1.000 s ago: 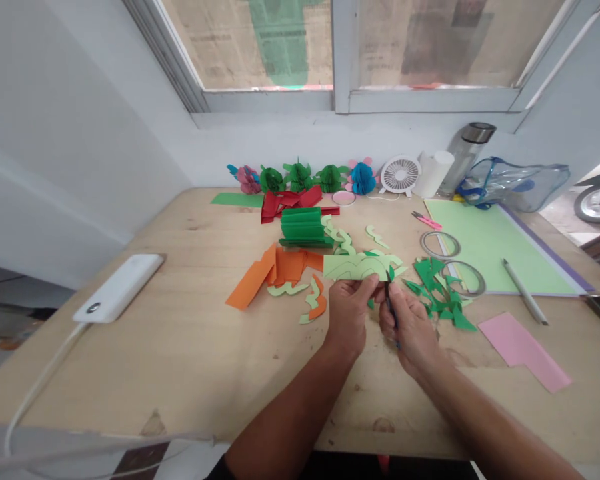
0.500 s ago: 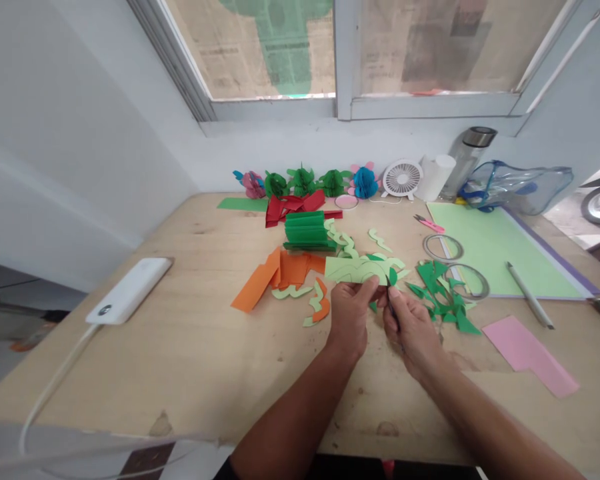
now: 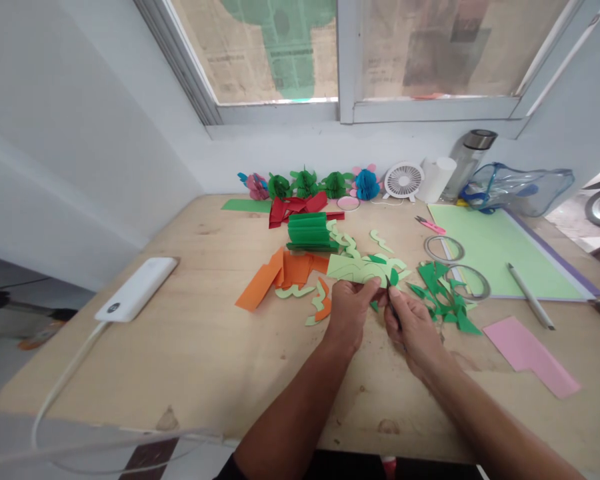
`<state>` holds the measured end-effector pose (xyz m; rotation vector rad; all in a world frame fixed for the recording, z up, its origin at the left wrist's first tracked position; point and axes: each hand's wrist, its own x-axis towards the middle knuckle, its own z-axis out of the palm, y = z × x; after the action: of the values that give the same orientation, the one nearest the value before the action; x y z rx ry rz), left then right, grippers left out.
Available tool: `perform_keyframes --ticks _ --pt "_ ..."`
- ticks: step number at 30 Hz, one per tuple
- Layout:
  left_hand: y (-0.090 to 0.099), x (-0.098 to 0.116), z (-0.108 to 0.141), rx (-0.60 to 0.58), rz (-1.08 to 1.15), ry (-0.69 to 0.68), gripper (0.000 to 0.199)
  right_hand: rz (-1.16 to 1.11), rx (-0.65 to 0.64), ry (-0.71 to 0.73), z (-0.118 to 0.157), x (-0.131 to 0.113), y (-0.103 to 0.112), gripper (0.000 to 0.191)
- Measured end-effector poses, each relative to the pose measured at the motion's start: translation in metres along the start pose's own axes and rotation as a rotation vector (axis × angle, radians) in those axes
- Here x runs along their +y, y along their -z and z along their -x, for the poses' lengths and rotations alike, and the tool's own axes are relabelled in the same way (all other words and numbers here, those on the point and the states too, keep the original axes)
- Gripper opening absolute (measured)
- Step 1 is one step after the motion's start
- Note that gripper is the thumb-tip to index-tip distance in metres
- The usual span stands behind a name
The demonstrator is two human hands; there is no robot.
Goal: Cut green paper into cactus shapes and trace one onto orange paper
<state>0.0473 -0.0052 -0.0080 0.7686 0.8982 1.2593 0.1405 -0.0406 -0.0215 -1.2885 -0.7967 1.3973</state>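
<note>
My left hand (image 3: 353,307) pinches a light green paper strip (image 3: 350,267) that has curved outlines drawn on it. Closed around the handles of dark scissors (image 3: 395,310) is my right hand (image 3: 413,320); the blades point away from me at the strip's right end, near my left fingertips. Light green wavy cut-offs (image 3: 350,245) lie behind the strip, and orange folded paper (image 3: 260,283) is to its left. Dark green scraps (image 3: 443,293) are heaped right of the scissors. A stack of pleated green paper (image 3: 307,230) sits just beyond.
Paper honeycomb figures (image 3: 305,183) line the wall beside a small white fan (image 3: 404,180) and a bottle (image 3: 473,160). Tape rolls (image 3: 445,248), light green sheets (image 3: 510,247), a pen (image 3: 530,295) and pink paper (image 3: 530,353) lie right. A white power bank (image 3: 137,290) is left.
The view has shifted slightly. Both hands, the light green strip and the scissors keep nearly the same places on the table.
</note>
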Motion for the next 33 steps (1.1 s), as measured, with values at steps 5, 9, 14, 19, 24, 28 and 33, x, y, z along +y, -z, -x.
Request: perform_keyframes --ticks 5,9,14,19,24,28,33 --pt "-0.0013 0.0006 0.0009 0.013 0.003 0.015 0.021 -0.015 -0.010 0.010 0.0000 0.0007 0.0002 0.043" --pt "-0.0008 0.0008 0.0003 0.020 0.004 0.019 0.021 0.003 -0.001 0.025 0.0002 0.0009 -0.0001 0.042" --pt "0.0010 0.0031 -0.0001 -0.034 -0.019 -0.006 0.019 0.008 -0.012 0.023 -0.0007 0.0017 0.0014 0.041" --pt "0.0003 0.0043 0.0011 -0.056 -0.024 0.002 0.020 -0.004 -0.003 0.025 -0.0006 0.0013 0.0012 0.043" --pt "-0.0004 0.0054 0.0012 -0.041 -0.028 -0.003 0.022 -0.003 0.004 0.016 0.0009 -0.0010 -0.0006 0.043" --pt "0.0001 0.0069 0.0016 -0.055 -0.024 0.009 0.022 0.002 0.008 0.012 0.0005 -0.0008 -0.0007 0.044" --pt "-0.0003 0.0073 0.0018 -0.041 0.000 0.022 0.022 0.007 -0.002 0.003 0.0002 -0.0002 -0.0002 0.042"
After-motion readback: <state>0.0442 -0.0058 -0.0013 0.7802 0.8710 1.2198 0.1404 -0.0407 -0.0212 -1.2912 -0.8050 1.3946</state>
